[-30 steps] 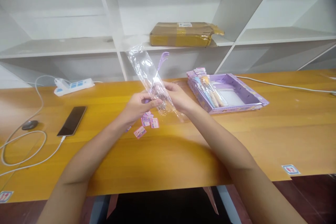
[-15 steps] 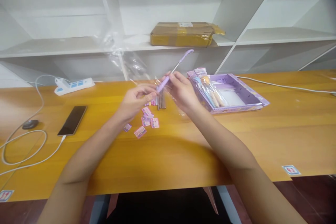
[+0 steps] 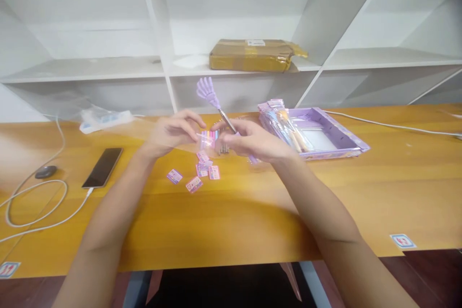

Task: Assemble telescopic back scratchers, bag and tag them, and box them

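Note:
My right hand (image 3: 254, 139) is closed round the lower part of a purple back scratcher (image 3: 207, 90) with a metal rod. Its hand-shaped head points up and to the left. My left hand (image 3: 173, 132) has its fingers bent together on a clear plastic bag (image 3: 139, 127), which is thin, smeared and stretches off to the left. Below and between the hands lie a row of coloured sticks (image 3: 208, 138), some metal tubes (image 3: 224, 148) partly hidden by my right fingers, and several small pink and purple cards (image 3: 194, 184).
Right of my hands stands a purple open box (image 3: 341, 130), with bagged tools (image 3: 288, 127) across its left side. A phone (image 3: 103, 167) with a white cable, a dark mouse (image 3: 46, 172) and a power strip (image 3: 104, 119) are at left. A taped carton (image 3: 252, 55) rests on the shelf.
The back scratcher has turned so its head now points up-left instead of up-right, and only my right hand holds it. My left hand has moved left, and the plastic has swung down leftward.

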Demonstrator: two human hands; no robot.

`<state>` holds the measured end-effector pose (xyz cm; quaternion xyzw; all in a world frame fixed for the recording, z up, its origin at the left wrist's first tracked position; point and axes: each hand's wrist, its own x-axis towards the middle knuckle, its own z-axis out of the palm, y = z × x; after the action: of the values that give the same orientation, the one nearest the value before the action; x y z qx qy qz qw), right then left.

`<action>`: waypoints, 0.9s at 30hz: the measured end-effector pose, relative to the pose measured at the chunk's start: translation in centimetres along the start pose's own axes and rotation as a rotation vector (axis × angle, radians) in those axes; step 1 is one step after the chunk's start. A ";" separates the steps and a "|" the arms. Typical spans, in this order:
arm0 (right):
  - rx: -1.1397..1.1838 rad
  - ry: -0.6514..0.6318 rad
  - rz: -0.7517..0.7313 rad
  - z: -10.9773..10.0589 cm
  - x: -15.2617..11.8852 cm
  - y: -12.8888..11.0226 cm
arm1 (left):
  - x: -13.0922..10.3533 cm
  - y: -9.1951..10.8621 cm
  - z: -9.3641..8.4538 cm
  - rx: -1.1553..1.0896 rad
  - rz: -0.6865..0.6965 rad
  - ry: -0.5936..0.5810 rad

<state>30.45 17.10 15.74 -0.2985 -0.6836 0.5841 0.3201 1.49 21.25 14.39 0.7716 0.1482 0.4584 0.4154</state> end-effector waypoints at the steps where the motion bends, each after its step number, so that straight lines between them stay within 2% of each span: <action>1: -0.019 0.030 0.013 0.5 0.2 0.1 | 0.0 -0.1 0.2 -0.001 -0.031 0.008; 4: -0.088 0.188 -0.006 1.7 0.6 0.3 | -0.1 -0.2 0.7 -0.046 -0.156 0.007; 6: -0.116 0.297 -0.054 1.9 0.7 0.4 | 0.0 -0.2 1.0 -0.103 -0.223 -0.047; 8: -0.138 0.373 -0.115 1.7 0.7 0.4 | 0.2 -0.2 1.5 -0.185 -0.228 -0.028; 10: -0.176 0.400 -0.165 1.3 0.7 0.4 | 0.4 0.0 2.2 -0.256 -0.205 0.121; 13: -0.257 0.418 -0.202 0.7 0.7 0.4 | 0.7 0.6 3.3 -0.196 -0.203 0.373; 16: -0.236 0.469 -0.257 -0.4 0.3 0.2 | 0.9 1.4 3.7 -0.103 -0.213 0.521; 19: -0.248 0.427 -0.287 -2.0 -1.0 -0.7 | 1.0 2.0 3.4 -0.082 -0.218 0.614; 24: -0.619 0.173 -0.255 -4.7 -3.9 -3.2 | 1.1 2.4 2.5 -0.095 -0.161 0.708; 27: -0.727 0.064 -0.194 -5.4 -4.7 -4.0 | 1.0 2.5 2.4 -0.129 -0.135 0.732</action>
<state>37.48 16.13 19.91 -0.3446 -0.8610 0.2606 0.2684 3.63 19.16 16.39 0.5173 0.3081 0.6840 0.4119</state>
